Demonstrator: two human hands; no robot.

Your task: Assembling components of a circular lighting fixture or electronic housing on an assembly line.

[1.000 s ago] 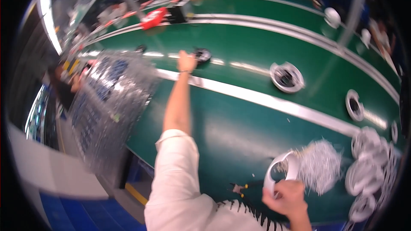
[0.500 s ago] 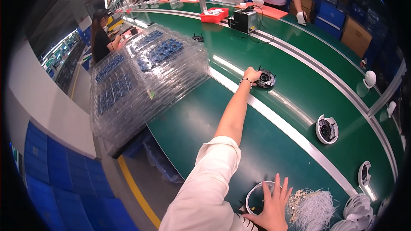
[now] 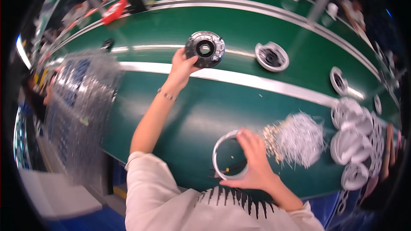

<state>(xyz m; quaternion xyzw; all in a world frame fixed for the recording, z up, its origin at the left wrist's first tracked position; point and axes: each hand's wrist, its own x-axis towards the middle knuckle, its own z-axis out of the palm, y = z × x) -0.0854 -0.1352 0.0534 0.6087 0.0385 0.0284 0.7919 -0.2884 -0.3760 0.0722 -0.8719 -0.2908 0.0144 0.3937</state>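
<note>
My left hand (image 3: 182, 69) holds a round black part (image 3: 215, 53) by its lower left edge. The part has an open centre and some circuitry on its face, and is raised above the metal strip. Lower down, my right hand (image 3: 257, 160) grips a white ring (image 3: 215, 156), thumb and fingers spread around its right side. Through the ring the green table shows, along with a small dark tool with a yellow spot (image 3: 227, 170), partly hidden. To the right of that hand lie a heap of thin white strips (image 3: 302, 139) and a small pile of beige pieces (image 3: 270, 141).
Stacked white rings (image 3: 353, 145) stand at the right. On the green belt (image 3: 158, 28) sit white housings with black insides, one of them a notched housing (image 3: 280, 62). Stacked clear plastic trays (image 3: 81, 115) occupy the left. A red bin (image 3: 114, 12) is farther back.
My left hand has lifted the round black part off the belt and brought it nearer. My right hand, open over the white ring before, now grips it. The view has turned right.
</note>
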